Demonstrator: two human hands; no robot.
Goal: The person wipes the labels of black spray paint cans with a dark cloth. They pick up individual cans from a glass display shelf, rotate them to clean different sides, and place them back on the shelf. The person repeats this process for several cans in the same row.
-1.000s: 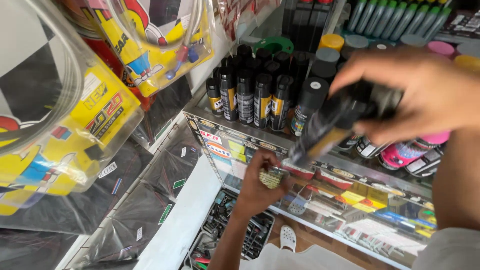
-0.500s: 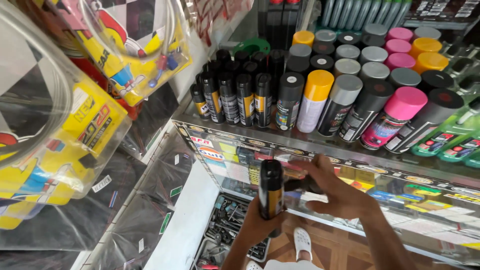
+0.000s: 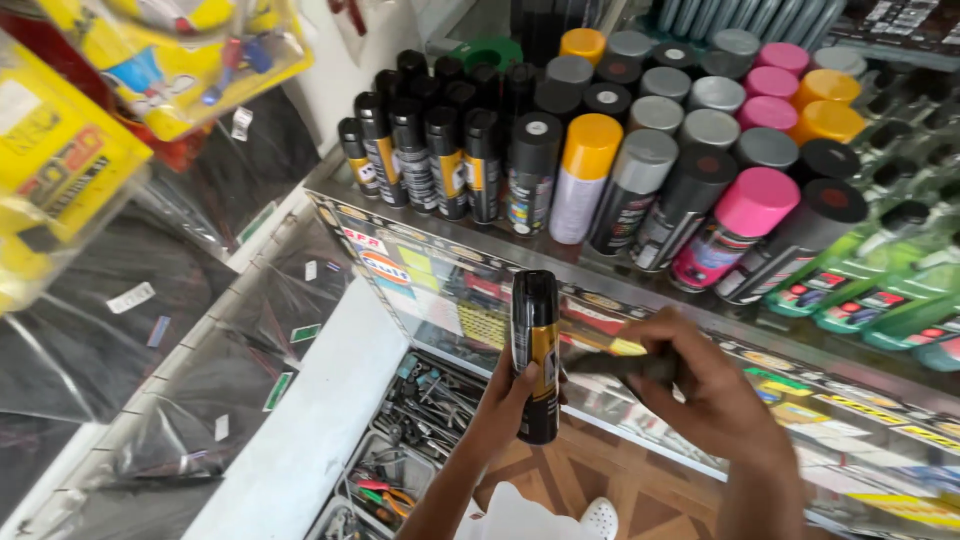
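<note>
Left hand grips black spray can upright off glass shelf; right hand closed round yellow-tipped marker beside can.

A glossy black metal spray can had a smooth plastic cap. The shelf looked like clear glass. Shiny, crinkled plastic bags hung at left.
</note>
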